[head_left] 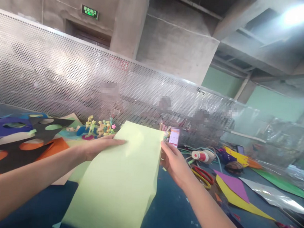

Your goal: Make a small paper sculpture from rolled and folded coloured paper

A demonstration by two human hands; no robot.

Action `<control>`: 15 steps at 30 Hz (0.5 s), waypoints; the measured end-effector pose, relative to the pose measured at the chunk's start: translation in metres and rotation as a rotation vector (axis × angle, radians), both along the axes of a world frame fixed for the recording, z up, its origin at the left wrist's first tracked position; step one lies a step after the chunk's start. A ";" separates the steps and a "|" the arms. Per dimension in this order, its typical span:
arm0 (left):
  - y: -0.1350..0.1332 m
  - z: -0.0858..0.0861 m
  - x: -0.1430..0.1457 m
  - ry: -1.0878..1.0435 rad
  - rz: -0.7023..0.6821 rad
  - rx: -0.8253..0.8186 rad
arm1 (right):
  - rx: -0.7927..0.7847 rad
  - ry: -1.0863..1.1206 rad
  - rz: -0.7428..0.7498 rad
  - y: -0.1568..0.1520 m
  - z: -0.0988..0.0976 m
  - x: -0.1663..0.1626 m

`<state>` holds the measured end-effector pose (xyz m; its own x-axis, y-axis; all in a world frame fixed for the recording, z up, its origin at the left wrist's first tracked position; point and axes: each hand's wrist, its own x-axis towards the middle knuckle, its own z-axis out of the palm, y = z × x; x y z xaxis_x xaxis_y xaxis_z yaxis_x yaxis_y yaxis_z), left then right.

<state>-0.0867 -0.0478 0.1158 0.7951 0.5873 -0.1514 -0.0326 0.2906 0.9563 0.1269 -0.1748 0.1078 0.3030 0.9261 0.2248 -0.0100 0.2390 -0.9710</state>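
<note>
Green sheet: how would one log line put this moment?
sheet: held above table | left hand: flat on its left edge | right hand: grips its right edge | nearby: scissors

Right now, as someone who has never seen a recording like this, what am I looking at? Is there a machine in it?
No machine: these are a person's two bare hands, filmed by one camera worn on the head, looking forward and down. The left hand and right hand hold a pale green sheet of paper by its side edges, the left fingers lying flat on top. Below is a dark blue table. On it lie black, purple and orange cut paper shapes, small colourful foam figures, a red-and-white spool, and purple and yellow paper triangles. A perforated metal screen stands behind.
</note>
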 end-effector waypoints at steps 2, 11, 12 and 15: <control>0.003 -0.005 0.002 -0.007 0.016 0.015 | 0.036 -0.175 -0.119 0.001 -0.001 0.004; 0.010 -0.020 0.012 -0.006 0.108 0.181 | -0.124 -0.275 -0.082 -0.002 0.001 0.010; 0.013 -0.021 0.012 -0.003 0.130 0.197 | -0.176 -0.255 0.003 -0.003 0.001 0.009; 0.021 -0.025 0.013 -0.007 0.171 0.228 | -0.238 -0.289 0.129 -0.002 -0.005 0.007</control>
